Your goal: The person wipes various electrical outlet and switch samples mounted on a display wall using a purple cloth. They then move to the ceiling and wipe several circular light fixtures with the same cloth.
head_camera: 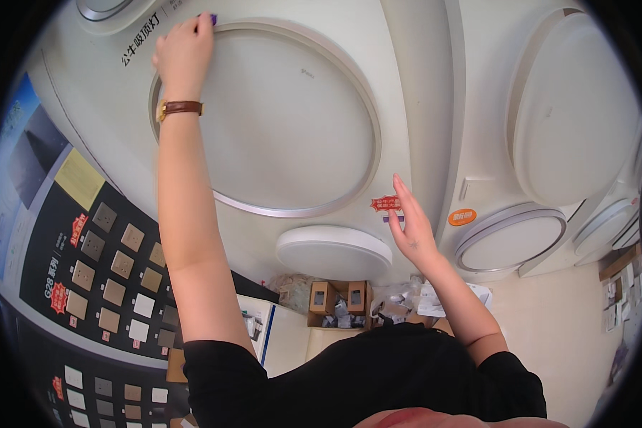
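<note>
My left hand (184,56), with a brown-strapped watch at the wrist, is raised to the upper-left rim of a large round ceiling lamp (278,117) mounted on a white display panel. Its fingers are curled around a small purple thing (213,20), mostly hidden by the hand; what it is cannot be made out. My right hand (414,230) is held up flat, with the thumb apart and nothing in it. It overlaps a red starburst sticker (384,204) at the panel's lower right; whether it touches the panel is unclear. Below the large lamp sits a smaller white round lamp (334,251).
A black display board (48,257) with several sockets and switches stands at the left. More round lamps hang at the right, among them a silver-rimmed one (511,238). An open cardboard box (313,319) with small packages sits low behind my body, near plastic bags (398,299).
</note>
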Tool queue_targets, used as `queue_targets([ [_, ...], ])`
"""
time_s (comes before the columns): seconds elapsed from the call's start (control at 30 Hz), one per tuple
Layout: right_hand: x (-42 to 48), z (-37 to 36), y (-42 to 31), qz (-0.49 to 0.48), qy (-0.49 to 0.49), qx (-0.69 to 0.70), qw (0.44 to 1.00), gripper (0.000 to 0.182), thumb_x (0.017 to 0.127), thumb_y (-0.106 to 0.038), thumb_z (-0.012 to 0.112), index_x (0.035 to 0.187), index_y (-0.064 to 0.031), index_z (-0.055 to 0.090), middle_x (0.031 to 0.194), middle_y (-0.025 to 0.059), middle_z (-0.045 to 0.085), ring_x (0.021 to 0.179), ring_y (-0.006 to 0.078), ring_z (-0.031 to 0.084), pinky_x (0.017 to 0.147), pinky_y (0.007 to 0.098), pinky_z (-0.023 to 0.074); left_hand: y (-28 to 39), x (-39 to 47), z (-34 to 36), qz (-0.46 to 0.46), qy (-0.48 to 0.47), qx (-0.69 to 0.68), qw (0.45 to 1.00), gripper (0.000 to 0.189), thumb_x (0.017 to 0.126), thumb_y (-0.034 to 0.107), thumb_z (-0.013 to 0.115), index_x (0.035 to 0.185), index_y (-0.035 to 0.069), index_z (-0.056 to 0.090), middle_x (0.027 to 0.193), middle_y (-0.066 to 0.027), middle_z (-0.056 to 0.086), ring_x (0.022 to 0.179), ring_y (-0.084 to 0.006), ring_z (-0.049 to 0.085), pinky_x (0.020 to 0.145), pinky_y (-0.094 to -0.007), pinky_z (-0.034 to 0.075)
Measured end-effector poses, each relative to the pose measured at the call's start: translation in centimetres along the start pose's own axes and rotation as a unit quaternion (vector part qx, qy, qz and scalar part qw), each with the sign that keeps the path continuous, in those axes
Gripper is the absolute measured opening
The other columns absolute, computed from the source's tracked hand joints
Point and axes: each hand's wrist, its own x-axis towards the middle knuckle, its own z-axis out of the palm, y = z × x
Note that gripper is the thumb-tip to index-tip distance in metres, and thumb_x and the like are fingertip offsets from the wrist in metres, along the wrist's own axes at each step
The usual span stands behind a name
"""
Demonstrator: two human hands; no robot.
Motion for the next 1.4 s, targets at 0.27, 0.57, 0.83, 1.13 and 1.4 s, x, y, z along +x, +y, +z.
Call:
queue_targets([
  [0.27, -1.1, 5.6, 1.7, 0.037, -0.063, -0.048, 0.996, 0.053, 0.090, -0.005, 0.054, 0.141, -0.0027, 0.041, 0.145, 0.0196, 0.043, 0.132, 0.0352, 0.045, 0.111, 0.0422, 0.0352, 13.1, -11.2, 3.1, 0.374, 0.100, -0.129, 0.913, 0.014, 0.080, 0.022, 0.060, 0.083, 0.012, 0.070, 0.090, -0.0029, 0.064, 0.095, -0.0243, 0.058, 0.082, -0.0379, 0.044],
  [0.57, -9.3, 11.3, 7.5, 0.139, -0.254, -0.070, 0.955, 0.061, 0.083, -0.009, 0.063, 0.140, -0.0003, 0.042, 0.146, 0.0264, 0.039, 0.131, 0.0403, 0.043, 0.109, 0.0431, 0.0370, 6.5, -44.2, -0.3, 0.007, -0.224, -0.517, 0.826, 0.022, 0.078, 0.009, 0.073, 0.099, 0.008, 0.070, 0.104, -0.0069, 0.065, 0.096, -0.0276, 0.058, 0.084, -0.0383, 0.047],
  [0.83, -10.4, 16.2, 7.1, 0.128, -0.272, -0.172, 0.938, 0.069, 0.084, -0.009, 0.063, 0.146, -0.0009, 0.033, 0.150, 0.0243, 0.032, 0.135, 0.0409, 0.037, 0.111, 0.0433, 0.0348, -10.4, -58.0, 0.7, -0.431, -0.323, -0.375, 0.755, 0.025, 0.094, 0.015, 0.062, 0.115, 0.001, 0.065, 0.110, -0.0116, 0.068, 0.102, -0.0207, 0.062, 0.092, -0.0318, 0.047],
  [1.13, -13.2, 19.5, 6.9, 0.162, -0.274, -0.180, 0.931, 0.075, 0.083, -0.009, 0.063, 0.148, -0.0012, 0.028, 0.155, 0.0206, 0.026, 0.140, 0.0421, 0.029, 0.112, 0.0449, 0.0331, -9.9, -54.6, 11.7, -0.280, -0.274, -0.361, 0.846, 0.033, 0.091, 0.014, 0.062, 0.122, 0.003, 0.061, 0.117, -0.0153, 0.062, 0.109, -0.0342, 0.054, 0.097, -0.0423, 0.041],
  [1.4, -13.8, 19.8, 5.9, 0.158, -0.248, -0.193, 0.936, 0.075, 0.081, -0.006, 0.064, 0.147, 0.0005, 0.029, 0.154, 0.0238, 0.024, 0.140, 0.0421, 0.028, 0.113, 0.0450, 0.0314, -0.8, -53.2, 11.3, 0.040, -0.318, -0.351, 0.880, 0.032, 0.086, 0.013, 0.059, 0.118, 0.008, 0.064, 0.123, -0.0041, 0.061, 0.118, -0.0249, 0.050, 0.101, -0.0431, 0.036],
])
